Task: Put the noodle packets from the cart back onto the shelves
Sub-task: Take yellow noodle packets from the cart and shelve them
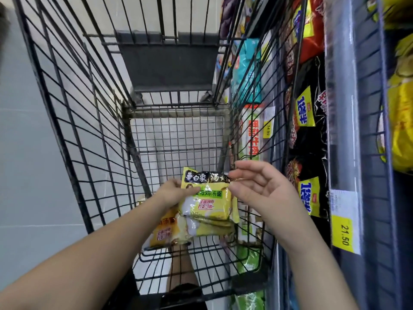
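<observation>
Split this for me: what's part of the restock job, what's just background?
Job: top yellow packet, left hand gripping it, right hand at its corner, yellow packet beneath, orange packet, cart, shelf.
Background: black packets, teal packet, yellow price tag.

You look down into a black wire shopping cart [89,130]. Your left hand [172,191] grips a yellow plastic noodle packet with a black top strip [207,198] by its left edge. Your right hand [261,186], fingers loosely spread, touches its upper right corner. Two more yellow packets [210,228] lie beneath on the cart floor. Right of the cart, a grey shelf [344,108] holds black noodle packets [306,153].
</observation>
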Demonstrator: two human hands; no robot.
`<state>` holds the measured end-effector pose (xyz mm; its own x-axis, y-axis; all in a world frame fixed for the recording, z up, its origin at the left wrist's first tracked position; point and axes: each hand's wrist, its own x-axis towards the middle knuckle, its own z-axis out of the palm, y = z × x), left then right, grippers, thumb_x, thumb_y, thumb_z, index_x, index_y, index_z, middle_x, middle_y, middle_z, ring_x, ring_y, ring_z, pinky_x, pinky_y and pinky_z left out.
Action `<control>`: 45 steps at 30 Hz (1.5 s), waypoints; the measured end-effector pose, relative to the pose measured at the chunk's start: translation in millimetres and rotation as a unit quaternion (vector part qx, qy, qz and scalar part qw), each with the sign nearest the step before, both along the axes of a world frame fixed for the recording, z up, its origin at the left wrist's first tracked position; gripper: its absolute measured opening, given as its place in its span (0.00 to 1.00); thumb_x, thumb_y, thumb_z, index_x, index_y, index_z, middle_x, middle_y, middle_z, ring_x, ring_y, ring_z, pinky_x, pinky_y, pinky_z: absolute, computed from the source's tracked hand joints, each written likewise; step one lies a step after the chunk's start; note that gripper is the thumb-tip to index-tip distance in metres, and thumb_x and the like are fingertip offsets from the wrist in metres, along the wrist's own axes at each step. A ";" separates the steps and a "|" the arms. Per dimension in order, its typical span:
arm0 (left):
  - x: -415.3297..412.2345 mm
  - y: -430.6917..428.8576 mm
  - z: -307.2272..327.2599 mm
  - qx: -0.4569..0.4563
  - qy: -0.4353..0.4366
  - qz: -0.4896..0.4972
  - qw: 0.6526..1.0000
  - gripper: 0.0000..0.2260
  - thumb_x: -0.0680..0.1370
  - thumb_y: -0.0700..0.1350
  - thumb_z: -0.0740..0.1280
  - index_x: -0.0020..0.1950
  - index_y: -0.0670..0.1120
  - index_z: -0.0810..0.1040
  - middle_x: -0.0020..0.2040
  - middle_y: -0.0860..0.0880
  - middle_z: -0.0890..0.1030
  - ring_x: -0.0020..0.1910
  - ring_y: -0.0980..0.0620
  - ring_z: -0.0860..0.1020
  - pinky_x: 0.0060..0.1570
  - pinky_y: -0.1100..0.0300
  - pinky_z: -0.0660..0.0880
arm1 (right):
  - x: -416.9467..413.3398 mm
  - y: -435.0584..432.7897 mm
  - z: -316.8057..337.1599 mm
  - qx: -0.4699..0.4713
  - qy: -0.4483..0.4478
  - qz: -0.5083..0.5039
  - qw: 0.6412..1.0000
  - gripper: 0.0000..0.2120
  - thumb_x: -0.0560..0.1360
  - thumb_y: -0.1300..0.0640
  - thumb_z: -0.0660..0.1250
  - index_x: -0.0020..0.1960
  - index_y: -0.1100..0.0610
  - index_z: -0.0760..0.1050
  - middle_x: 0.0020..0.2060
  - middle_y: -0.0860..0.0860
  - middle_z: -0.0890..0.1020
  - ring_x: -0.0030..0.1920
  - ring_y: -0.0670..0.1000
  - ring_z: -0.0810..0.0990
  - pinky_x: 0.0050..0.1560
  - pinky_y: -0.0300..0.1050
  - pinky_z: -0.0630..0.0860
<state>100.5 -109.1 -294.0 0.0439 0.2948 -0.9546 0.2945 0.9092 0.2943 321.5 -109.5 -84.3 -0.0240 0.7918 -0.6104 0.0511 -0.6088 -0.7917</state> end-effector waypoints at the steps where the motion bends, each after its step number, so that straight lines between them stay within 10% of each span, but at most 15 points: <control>1: 3.7 2.6 9.6 0.001 -0.006 0.003 1.000 0.43 0.52 0.65 0.85 0.60 0.48 0.76 0.51 0.46 0.87 0.50 0.44 0.86 0.55 0.44 0.83 | 1.5 1.2 0.6 0.002 -0.002 -0.002 1.000 0.25 0.65 0.53 0.79 0.61 0.52 0.80 0.54 0.49 0.87 0.55 0.49 0.86 0.54 0.40 0.81; 5: 10.6 9.1 23.1 0.011 -0.023 0.003 1.000 0.31 0.65 0.51 0.85 0.61 0.44 0.76 0.51 0.46 0.88 0.47 0.47 0.87 0.45 0.54 0.82 | 5.1 7.1 2.1 0.013 -0.007 -0.006 1.000 0.25 0.65 0.53 0.79 0.61 0.53 0.80 0.54 0.51 0.87 0.55 0.51 0.86 0.58 0.45 0.82; 17: 10.9 7.4 38.0 0.052 -0.117 0.083 0.988 0.26 0.71 0.38 0.80 0.66 0.43 0.74 0.54 0.42 0.87 0.53 0.40 0.86 0.62 0.42 0.80 | 9.9 3.7 -2.2 0.025 -0.004 -0.015 1.000 0.26 0.66 0.54 0.78 0.63 0.54 0.79 0.54 0.50 0.87 0.55 0.49 0.86 0.58 0.41 0.80; 36: -70.6 77.0 203.9 0.264 -0.073 0.086 0.958 0.14 0.78 0.42 0.72 0.62 0.41 0.76 0.52 0.43 0.87 0.48 0.44 0.88 0.38 0.61 0.82 | -8.9 -17.6 -78.6 -0.085 -0.102 -0.020 0.991 0.24 0.72 0.55 0.80 0.64 0.56 0.76 0.56 0.52 0.84 0.54 0.47 0.84 0.57 0.42 0.80; 45: -89.8 85.7 231.8 0.284 -0.113 0.114 0.945 0.16 0.75 0.41 0.72 0.61 0.41 0.77 0.52 0.44 0.88 0.46 0.46 0.88 0.39 0.60 0.83 | -24.1 -39.6 -129.0 -0.145 -0.346 0.070 0.924 0.35 0.72 0.42 0.78 0.70 0.59 0.71 0.63 0.57 0.79 0.60 0.58 0.80 0.59 0.52 0.79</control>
<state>10.7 -23.4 -62.2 0.1013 0.7835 -0.6131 -0.0187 0.6177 0.7862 297.4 -149.1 -213.3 0.3615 0.6112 -0.7041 0.5780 -0.7394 -0.3452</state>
